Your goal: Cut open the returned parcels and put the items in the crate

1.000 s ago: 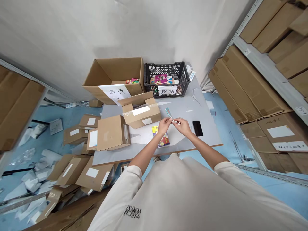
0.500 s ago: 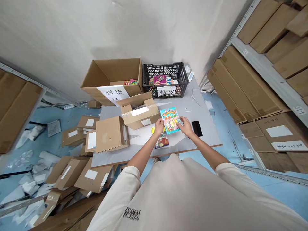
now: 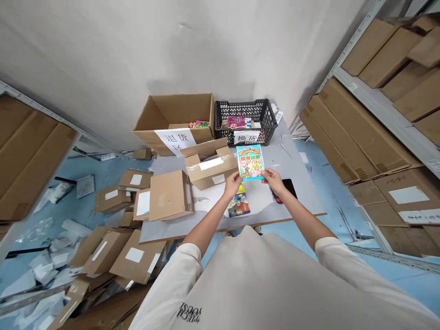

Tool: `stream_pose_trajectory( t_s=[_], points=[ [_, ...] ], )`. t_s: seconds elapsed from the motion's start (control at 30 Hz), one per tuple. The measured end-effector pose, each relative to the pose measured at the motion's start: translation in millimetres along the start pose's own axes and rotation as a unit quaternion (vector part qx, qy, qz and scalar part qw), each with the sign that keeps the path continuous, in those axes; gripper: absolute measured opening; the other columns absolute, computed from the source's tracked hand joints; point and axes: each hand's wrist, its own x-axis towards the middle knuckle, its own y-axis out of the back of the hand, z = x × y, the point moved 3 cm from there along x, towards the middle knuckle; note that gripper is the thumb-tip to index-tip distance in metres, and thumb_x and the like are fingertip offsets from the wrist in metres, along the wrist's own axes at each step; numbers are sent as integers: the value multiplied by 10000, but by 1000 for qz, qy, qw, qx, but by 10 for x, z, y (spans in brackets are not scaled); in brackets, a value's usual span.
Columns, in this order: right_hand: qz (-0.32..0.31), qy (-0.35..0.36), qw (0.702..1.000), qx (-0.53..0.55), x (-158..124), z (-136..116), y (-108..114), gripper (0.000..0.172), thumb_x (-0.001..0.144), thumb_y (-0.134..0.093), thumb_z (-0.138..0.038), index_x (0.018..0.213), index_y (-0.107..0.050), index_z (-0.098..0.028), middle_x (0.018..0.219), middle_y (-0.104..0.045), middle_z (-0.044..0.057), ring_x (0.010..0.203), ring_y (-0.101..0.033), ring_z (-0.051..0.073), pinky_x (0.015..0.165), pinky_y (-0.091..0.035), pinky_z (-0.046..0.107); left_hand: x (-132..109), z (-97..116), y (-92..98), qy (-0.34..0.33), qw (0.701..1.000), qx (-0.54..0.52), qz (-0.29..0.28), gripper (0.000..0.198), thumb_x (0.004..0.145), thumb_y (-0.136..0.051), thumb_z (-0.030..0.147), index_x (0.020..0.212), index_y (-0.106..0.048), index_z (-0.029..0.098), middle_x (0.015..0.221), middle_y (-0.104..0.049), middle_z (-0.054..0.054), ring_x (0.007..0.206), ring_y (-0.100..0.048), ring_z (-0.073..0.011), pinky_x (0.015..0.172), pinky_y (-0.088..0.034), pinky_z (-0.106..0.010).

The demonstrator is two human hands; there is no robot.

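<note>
A light-blue children's book (image 3: 250,163) with a colourful cover is held up over the table, its front facing me. My left hand (image 3: 233,183) pinches its lower left edge, and my right hand (image 3: 273,178) grips the lower right corner. Below it on the table lies a second book (image 3: 239,204), purple and yellow, partly hidden by my left hand. Beside my right forearm rests a black phone (image 3: 288,188), partly covered by the arm. An opened small carton (image 3: 215,173) stands just left of the held book.
At the table's back stand a large open carton (image 3: 144,129) with a paper sign and a black crate (image 3: 271,130), both holding books. A closed carton (image 3: 168,195) sits at the left. Shelves of cartons (image 3: 360,133) rise on the right; boxes and paper litter the floor at left.
Both hands have raised the light-blue book away from the table and turned it more upright. More of the purple and yellow book shows beneath. The view has shifted slightly.
</note>
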Motion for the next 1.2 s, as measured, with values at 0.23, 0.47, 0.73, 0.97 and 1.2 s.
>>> stream_pose_trajectory(
  t_s=[0.23,0.47,0.73,0.97,1.2],
  points=[
    [59,-47,996,42,187,-133,23,500,730,-999,-504,1065,-758,-223,885,-804,17,690,-731,159,644,-605,270,273,51,22,14,1000,-18,-11,529,857,-909,470,1271,-788,163,855,-731,-14,722,-699,-168,793,-623,-350],
    [46,-50,996,57,809,-344,127,343,825,-979,-326,1063,-755,-222,901,-831,43,804,-815,189,763,-668,283,908,288,-159,21,999,-23,-15,311,825,-911,336,1060,-793,170,861,-717,-24,756,-703,-171,816,-612,-346],
    [13,-42,997,56,2085,-529,115,256,873,-922,-316,1034,-746,-224,816,-815,28,720,-794,173,677,-637,254,1926,433,-296,81,992,-34,88,309,903,-879,361,1093,-726,173,728,-716,-16,656,-700,-157,743,-616,-334],
    [11,-102,994,31,2838,-410,69,156,890,-864,-243,987,-748,-205,654,-733,-5,559,-678,148,566,-568,239,2583,364,-376,107,984,-14,139,235,882,-876,345,957,-724,182,733,-724,-46,676,-702,-170,740,-593,-342],
    [-13,-122,988,98,2949,-306,-60,296,938,-796,-232,1218,-701,-229,944,-857,89,898,-855,236,832,-703,357,2629,227,-491,92,980,-14,174,391,833,-806,143,1219,-764,191,1223,-800,-121,1003,-762,-207,901,-590,-343]
  ],
)
